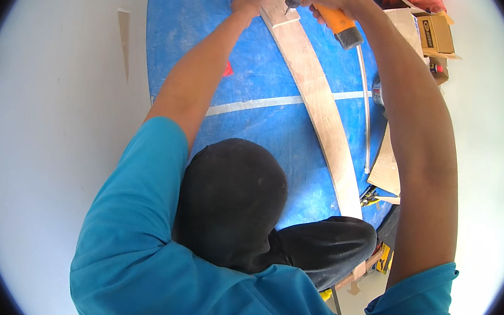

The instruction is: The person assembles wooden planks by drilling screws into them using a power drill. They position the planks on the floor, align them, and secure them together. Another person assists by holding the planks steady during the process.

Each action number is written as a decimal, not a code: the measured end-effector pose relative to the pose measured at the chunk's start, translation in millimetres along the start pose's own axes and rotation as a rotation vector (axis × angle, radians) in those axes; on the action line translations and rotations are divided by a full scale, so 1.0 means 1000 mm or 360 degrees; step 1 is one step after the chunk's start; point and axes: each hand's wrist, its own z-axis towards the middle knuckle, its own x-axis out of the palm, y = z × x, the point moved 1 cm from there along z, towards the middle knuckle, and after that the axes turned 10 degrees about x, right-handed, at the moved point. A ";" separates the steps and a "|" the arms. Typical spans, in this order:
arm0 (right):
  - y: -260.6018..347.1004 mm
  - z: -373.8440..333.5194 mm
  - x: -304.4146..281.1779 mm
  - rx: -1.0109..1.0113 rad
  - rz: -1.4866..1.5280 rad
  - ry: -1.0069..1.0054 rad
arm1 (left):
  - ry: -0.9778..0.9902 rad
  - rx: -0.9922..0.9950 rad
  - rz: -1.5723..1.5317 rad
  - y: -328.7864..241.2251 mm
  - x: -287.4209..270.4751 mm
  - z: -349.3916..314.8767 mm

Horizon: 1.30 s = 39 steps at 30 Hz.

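Note:
A long wooden plank (316, 85) runs across a blue surface (255, 56), bending in the view from the top edge down toward my knee. At its far part a shorter wooden board (275, 6) lies on top of it. My left hand (248, 6) grips the left edge of these boards, its fingers partly hidden. In my right hand (333, 1) is an orange and black cordless drill (340, 25), held by its handle. The drill's thin bit points down at the short board near its end; whether the tip touches the wood I cannot tell.
Right of the plank lies a thin metal rod (363, 101). Beyond it are a can (378, 92), a cardboard piece (387, 163) and an open cardboard box (436, 35). A small red thing (228, 69) shows beside my left forearm. My dark-clothed knee (233, 198) is close to the plank.

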 end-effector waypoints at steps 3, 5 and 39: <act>-0.010 -0.001 -0.001 -0.0028 0.0103 0.0005 | 0.0512 -0.0278 -0.0408 -0.002 -0.002 0.008; -0.015 -0.006 -0.001 -0.0031 0.0133 -0.0031 | 0.0551 -0.0254 -0.0358 -0.003 -0.004 0.010; -0.046 0.010 0.007 -0.0121 0.0033 -0.0142 | 0.0561 -0.0150 -0.0371 0.017 -0.018 0.024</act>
